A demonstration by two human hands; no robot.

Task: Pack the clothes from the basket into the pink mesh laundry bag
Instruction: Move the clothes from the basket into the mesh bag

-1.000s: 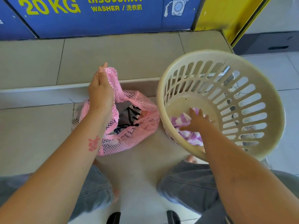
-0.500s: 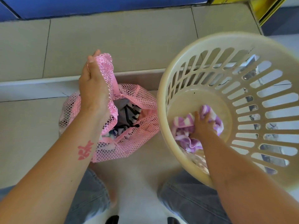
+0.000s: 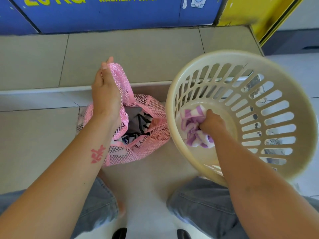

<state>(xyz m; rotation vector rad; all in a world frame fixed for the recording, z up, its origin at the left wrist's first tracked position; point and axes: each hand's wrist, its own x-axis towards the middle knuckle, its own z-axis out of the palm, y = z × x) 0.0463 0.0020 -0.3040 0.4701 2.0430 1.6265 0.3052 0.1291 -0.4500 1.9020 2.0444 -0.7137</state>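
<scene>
The pink mesh laundry bag (image 3: 151, 135) sits on the tiled floor in front of me, its mouth gaping, with grey and black-and-white striped clothes (image 3: 138, 121) inside. My left hand (image 3: 105, 94) pinches the bag's upper rim and holds it up. To the right leans a cream slotted plastic basket (image 3: 172, 94), tipped toward me. Inside it my right hand (image 3: 211, 124) is closed around a purple-and-white striped cloth (image 3: 192, 123) at the basket's bottom.
A blue washer front (image 3: 110, 14) with yellow lettering and a yellow panel (image 3: 250, 12) stand behind a raised tiled step (image 3: 138, 56). My knees in grey jeans (image 3: 203, 204) flank the floor below the bag and basket.
My right hand went from resting open on the striped cloth to a fist bunching it up. The left hand keeps its hold on the bag rim. The camera view shifted slightly.
</scene>
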